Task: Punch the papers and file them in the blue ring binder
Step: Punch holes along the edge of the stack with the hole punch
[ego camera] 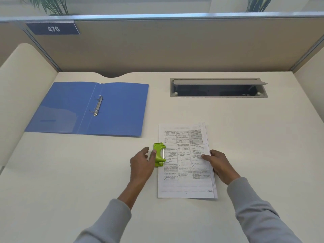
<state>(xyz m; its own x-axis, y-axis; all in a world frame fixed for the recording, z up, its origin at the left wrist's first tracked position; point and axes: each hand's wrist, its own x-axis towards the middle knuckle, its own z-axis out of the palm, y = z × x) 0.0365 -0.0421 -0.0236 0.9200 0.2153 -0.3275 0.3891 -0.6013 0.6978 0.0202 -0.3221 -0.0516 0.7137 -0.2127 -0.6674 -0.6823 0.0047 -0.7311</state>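
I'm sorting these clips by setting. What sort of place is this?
Most likely an office cubicle: partition panels with a number plate, a cable hatch set in the desk, an open blue ring binder.

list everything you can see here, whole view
desk: 1, cream, fills the foreground
partition: 1, beige, behind desk
blue ring binder: 1, blue, open flat, far left
papers: 1 stack, white, printed, near centre
hole punch: 1, green, on papers' left edge
cable tray: 1, grey, far right
number sign: 1, dark blue, partition top left
plants: 2, green, beyond partition
left hand: thumb touches hole punch
right hand: holds papers' right edge
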